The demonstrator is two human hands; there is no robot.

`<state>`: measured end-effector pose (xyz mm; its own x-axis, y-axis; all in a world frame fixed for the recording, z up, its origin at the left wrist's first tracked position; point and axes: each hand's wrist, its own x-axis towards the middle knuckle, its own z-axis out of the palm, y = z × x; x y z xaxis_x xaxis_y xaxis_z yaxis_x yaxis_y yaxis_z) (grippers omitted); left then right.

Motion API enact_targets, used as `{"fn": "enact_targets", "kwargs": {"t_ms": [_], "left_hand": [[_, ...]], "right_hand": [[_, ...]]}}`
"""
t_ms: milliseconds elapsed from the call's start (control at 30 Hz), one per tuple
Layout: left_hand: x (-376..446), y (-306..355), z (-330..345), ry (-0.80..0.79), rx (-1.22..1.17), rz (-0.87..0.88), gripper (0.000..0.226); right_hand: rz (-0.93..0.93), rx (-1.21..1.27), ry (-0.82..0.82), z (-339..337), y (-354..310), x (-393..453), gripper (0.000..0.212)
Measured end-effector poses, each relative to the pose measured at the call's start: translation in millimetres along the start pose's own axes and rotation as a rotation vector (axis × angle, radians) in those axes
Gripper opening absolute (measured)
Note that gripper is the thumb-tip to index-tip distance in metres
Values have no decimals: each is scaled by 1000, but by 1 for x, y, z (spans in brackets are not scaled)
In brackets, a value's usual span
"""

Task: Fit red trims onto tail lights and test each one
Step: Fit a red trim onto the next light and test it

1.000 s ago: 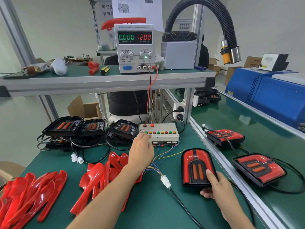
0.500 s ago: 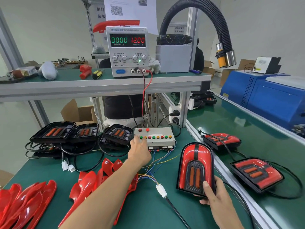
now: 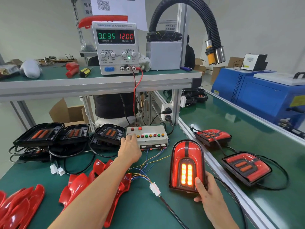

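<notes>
tail light [image 3: 187,164] lit, right grip [image 3: 204,192] holds it | left grip [image 3: 130,146] presses test box [image 3: 148,138] | supply [image 3: 115,47] 0.085 a, 12.00 v

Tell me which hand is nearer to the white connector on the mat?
Right. The right hand holds the lit tail light beside the white connector; the left hand is farther, at the button box.

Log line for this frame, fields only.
phase: test | left hand: presses test box | right hand: holds tail light | lamp: lit

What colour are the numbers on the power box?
Green on the left, red on the right of the power supply, seen in the head view.
</notes>
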<state>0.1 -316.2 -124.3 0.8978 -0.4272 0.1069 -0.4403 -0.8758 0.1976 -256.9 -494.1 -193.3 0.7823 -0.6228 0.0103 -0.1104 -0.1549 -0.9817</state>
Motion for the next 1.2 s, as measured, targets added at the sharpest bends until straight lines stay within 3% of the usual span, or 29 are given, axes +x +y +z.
{"fn": "enact_targets", "kwargs": {"t_ms": [200,467,667,900,1200], "left_hand": [[-3,1,2,47,33,24,52],[1,-1,-2,34,68,48,57],[2,5,4,4,129,16,60],[6,8,-2,-29,49,-41,55],[6,12,-4,-52,-12,-97,55]], "right_hand": [[-7,7,-27,1,-2,-1,34],[3,-6,5,1,-8,-4,45],[-1,-24,3,-1,-2,-2,30],[8,-10,29,0,-4,-3,23],[18,-39,5,-1,-5,-4,30]]}}
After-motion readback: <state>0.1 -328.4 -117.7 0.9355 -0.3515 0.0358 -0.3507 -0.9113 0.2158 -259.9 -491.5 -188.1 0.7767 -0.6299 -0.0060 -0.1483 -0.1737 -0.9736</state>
